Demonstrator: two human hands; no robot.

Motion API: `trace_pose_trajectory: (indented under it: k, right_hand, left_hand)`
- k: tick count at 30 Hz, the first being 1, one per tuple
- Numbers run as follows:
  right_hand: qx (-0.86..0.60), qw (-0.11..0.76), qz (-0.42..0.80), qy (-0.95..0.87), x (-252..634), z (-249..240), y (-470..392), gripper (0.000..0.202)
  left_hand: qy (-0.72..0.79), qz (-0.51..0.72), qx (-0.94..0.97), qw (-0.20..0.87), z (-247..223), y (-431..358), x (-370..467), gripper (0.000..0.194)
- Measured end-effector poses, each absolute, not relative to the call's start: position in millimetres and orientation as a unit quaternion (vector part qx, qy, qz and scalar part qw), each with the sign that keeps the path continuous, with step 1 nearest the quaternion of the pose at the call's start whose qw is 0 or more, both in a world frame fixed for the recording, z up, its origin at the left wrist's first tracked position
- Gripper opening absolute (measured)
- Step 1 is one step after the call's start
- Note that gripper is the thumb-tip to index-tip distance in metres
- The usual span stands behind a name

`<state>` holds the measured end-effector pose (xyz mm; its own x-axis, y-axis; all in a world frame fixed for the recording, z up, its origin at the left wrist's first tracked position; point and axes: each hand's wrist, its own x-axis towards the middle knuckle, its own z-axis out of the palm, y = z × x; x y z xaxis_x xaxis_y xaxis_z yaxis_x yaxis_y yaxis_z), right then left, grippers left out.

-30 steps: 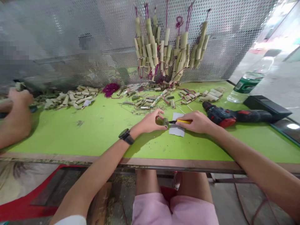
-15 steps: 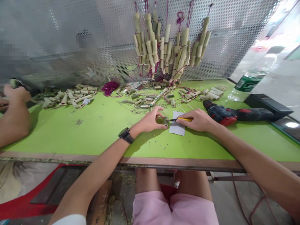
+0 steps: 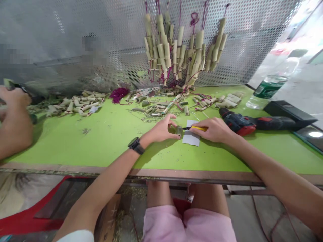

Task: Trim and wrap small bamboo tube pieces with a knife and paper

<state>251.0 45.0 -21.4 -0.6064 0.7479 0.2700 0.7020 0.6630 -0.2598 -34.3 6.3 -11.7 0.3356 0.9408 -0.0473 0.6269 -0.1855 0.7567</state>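
Note:
Between its thumb and fingers my left hand (image 3: 164, 129) grips a short bamboo piece (image 3: 179, 130), just above the green tabletop (image 3: 101, 144). My right hand (image 3: 212, 129) is closed around a yellow utility knife (image 3: 199, 128), whose dark blade points left and meets or nearly meets the side of the bamboo piece. Under the blade and the right fingertips lies a small sheet of white paper (image 3: 191, 138). A black watch (image 3: 135, 145) is on my left wrist. Small dark crumbs dot the table in front of my hands.
A cordless drill (image 3: 239, 122) lies right, before a black box (image 3: 290, 114) and a water bottle (image 3: 267, 89). Cut bamboo pieces (image 3: 75, 103) and purple cord (image 3: 119, 95) lie at the back. Bamboo strings (image 3: 164, 47) hang on perforated metal. A co-worker's hand (image 3: 16, 97) is far left.
My hands, the knife and the bamboo piece stay almost in place. At the far left, the co-worker's hands have shifted slightly with a green piece.

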Motion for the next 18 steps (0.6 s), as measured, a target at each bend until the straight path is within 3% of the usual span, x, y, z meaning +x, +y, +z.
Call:
trace_pose_trajectory:
  k: [10,16,18]
  right_hand:
    - [-0.424,0.114,0.013,-0.898,254.0,-17.1,44.0,0.053]
    - [-0.462,0.147,0.02,-0.874,251.9,-19.3,43.5,0.053]
    - [-0.467,0.182,0.04,-0.864,252.9,-18.4,44.2,0.053]
  left_hand:
    - [0.526,0.216,0.747,0.345,-12.9,6.6,-35.0,0.096]
    - [0.504,0.21,0.791,0.277,-14.5,9.2,-37.1,0.051]
    - [0.501,0.213,0.795,0.27,-14.8,9.0,-37.2,0.045]
